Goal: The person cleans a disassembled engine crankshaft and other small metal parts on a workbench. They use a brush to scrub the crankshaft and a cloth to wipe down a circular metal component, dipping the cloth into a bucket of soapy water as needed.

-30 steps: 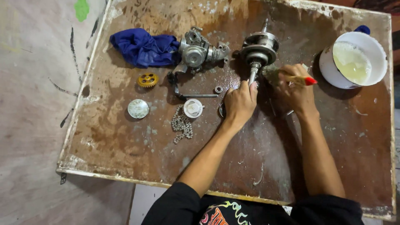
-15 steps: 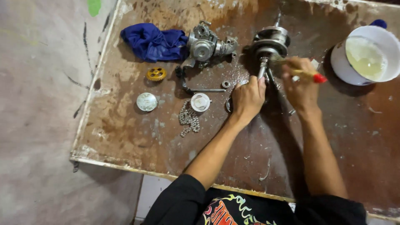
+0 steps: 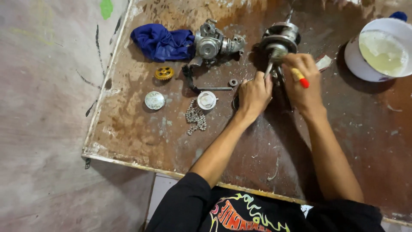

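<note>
A metal crankshaft (image 3: pixel 280 39) lies on the stained brown board (image 3: pixel 141 133), its thin shaft end pointing toward me. My left hand (image 3: pixel 254 95) grips that shaft end. My right hand (image 3: pixel 303 81) is closed on a paintbrush (image 3: pixel 299 77) with a yellow handle and red tip; the bristles press against the shaft just below the crank webs and are mostly hidden by my fingers.
A blue rag (image 3: pixel 163 42) and a grey carburettor-like part (image 3: pixel 211 45) lie at the back left. A yellow gear (image 3: pixel 164 73), two round caps (image 3: pixel 154 100) (image 3: pixel 207 100), a chain (image 3: pixel 195 118), a bent lever (image 3: pixel 201 87) and a small ring (image 3: pixel 233 82) lie nearby. A white bowl of yellowish liquid (image 3: pixel 382 51) stands at the right.
My right hand has turned the brush so its red tip now points toward me, and moved it closer to the shaft. The left hand stays on the shaft end. The camera drifted.
</note>
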